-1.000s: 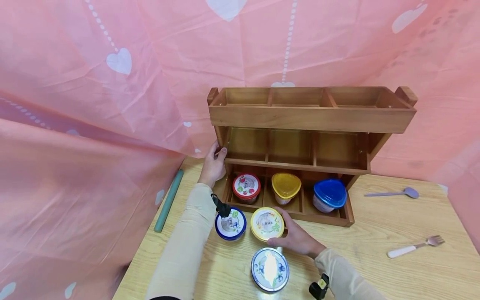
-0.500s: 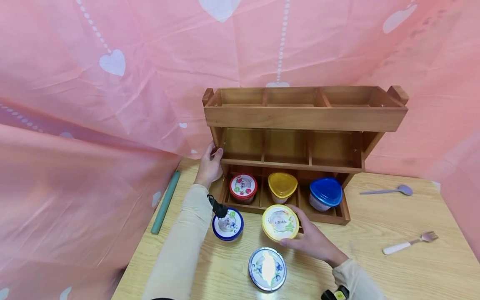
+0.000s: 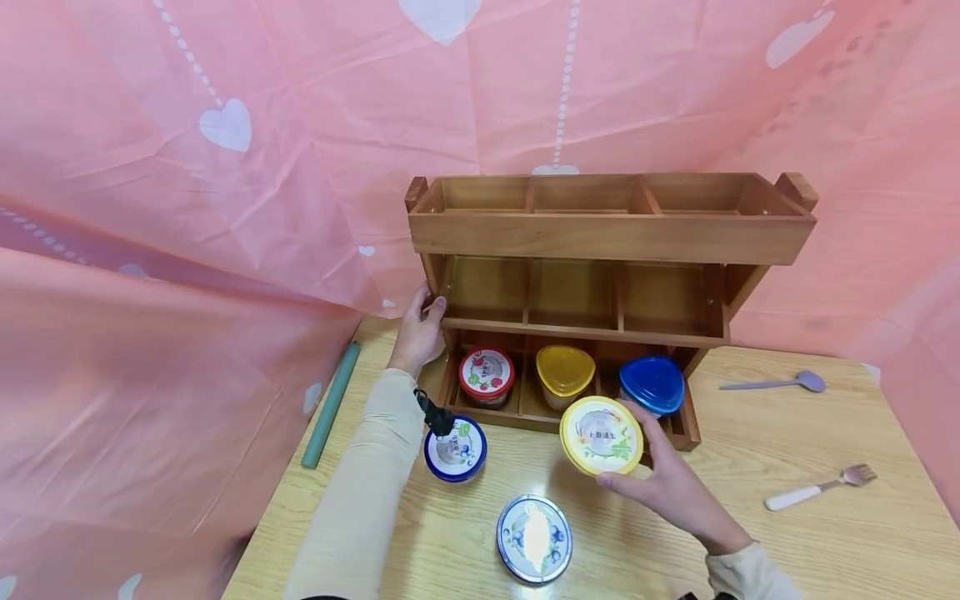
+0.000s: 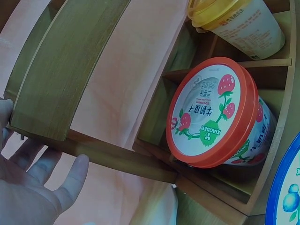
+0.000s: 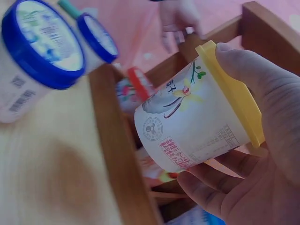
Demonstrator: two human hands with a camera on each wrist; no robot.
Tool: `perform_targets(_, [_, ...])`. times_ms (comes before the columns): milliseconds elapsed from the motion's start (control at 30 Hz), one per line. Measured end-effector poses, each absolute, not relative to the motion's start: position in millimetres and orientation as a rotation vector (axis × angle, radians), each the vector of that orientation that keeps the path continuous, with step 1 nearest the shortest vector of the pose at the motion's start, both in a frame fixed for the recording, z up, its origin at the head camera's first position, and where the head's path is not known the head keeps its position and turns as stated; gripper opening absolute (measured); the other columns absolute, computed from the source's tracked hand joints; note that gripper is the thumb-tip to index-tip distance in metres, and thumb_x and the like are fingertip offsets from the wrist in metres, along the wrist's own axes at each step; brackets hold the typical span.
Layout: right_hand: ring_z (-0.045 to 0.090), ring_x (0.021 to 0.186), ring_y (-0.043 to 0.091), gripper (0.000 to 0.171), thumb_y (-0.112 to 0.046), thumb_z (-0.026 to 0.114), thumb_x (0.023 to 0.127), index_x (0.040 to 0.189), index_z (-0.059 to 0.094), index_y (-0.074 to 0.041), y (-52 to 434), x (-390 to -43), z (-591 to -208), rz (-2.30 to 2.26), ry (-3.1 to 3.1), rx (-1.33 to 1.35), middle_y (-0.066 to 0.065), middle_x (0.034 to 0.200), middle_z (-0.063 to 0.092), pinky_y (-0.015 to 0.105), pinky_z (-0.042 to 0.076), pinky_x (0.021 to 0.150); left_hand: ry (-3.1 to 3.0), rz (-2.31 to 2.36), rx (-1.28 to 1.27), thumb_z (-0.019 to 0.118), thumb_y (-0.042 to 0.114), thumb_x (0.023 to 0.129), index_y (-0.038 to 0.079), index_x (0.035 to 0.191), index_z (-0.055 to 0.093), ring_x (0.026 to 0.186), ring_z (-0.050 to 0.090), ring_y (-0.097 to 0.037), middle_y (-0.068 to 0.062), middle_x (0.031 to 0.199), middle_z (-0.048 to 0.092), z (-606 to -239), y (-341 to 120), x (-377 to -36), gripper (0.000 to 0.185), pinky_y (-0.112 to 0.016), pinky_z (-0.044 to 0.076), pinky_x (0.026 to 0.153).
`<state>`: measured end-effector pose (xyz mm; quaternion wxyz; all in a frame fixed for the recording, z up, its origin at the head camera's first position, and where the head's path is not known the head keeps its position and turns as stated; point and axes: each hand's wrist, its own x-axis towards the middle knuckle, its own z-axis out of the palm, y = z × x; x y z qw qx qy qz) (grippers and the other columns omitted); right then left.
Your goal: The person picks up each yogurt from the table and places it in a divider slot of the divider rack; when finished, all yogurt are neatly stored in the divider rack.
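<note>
Right hand [image 3: 671,492] holds the yellow-lid tub [image 3: 602,435] clear of the table [image 3: 787,542], in front of the rack's [image 3: 611,237] bottom row, between its yellow and blue containers. Fingers curl round the tub's side and the thumb lies over the lid rim [image 5: 243,101]; a wrap grip of this kind suits a smooth, tapered paper cup that a pinch would likely let slip. The tub is tilted, lid facing up toward the head camera.

Left hand [image 3: 418,333] rests on the rack's left end post, thumb against the middle shelf edge, fingers loosely bent on the wood [image 4: 28,187]. Judged a steadying hold, since the rack is tall and its tiers step back.

Rack: brown stained wood, three tiers, three compartments each. Top and middle tiers hold nothing visible. Bottom row, left to right: red-lid tub [image 3: 487,375] with strawberry print, round; yellow container [image 3: 565,375], rounded-triangle plastic lid; blue container [image 3: 652,385], same shape.

Table is pale wood grain. Two blue-lid tubs stand near its front edge: the smaller one [image 3: 455,450] by the left forearm, the larger one [image 3: 534,539] glaring under light. Toward the right edge lie a purple spoon [image 3: 776,383] and a white-handled fork [image 3: 821,487]. A green rod [image 3: 330,406] lies along the left edge. Pink heart-print plastic sheet [image 3: 225,167] hangs behind, creased.
</note>
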<state>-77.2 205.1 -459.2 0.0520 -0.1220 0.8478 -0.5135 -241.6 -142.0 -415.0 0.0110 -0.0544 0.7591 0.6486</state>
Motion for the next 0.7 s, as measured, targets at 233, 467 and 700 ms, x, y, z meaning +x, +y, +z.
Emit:
perform_targets(233, [0.050,0.110,-0.005,0.097,-0.003,0.080,0.080,0.155,0.019,-0.015,217.6,-80.0,-426.5,-1.705,2.628,-0.390,0.005,0.139,0.039,0.008,0.044,0.086,2.377,2.010,-0.178,0.044,0.034,0.105,0.031,0.154,0.030,0.145,0.035,-0.029,-0.006,0.155,0.035,-414.5,-140.8,-241.5,0.051,-0.051,0.037,0.114])
perform_targets(467, [0.054,0.113,-0.001,0.101,0.012,0.076,0.077,0.155,0.018,-0.016,231.6,-86.2,-401.6,-1.854,2.615,-0.446,-0.002,0.137,0.041,0.011,0.050,0.083,2.394,1.984,-0.180,0.044,0.038,0.105,0.036,0.155,0.028,0.145,0.036,-0.028,-0.004,0.157,0.034,-415.6,-140.1,-241.9,0.052,-0.051,0.037,0.114])
perform_targets(700, [0.052,0.119,0.004,0.098,0.019,0.072,0.076,0.153,0.022,-0.015,241.2,-97.7,-386.3,-2.076,2.548,-0.473,0.002,0.140,0.040,0.006,0.041,0.095,2.406,1.990,-0.167,0.045,0.036,0.105,0.032,0.155,0.028,0.144,0.037,-0.029,-0.006,0.156,0.036,-416.8,-137.1,-242.4,0.053,-0.051,0.038,0.113])
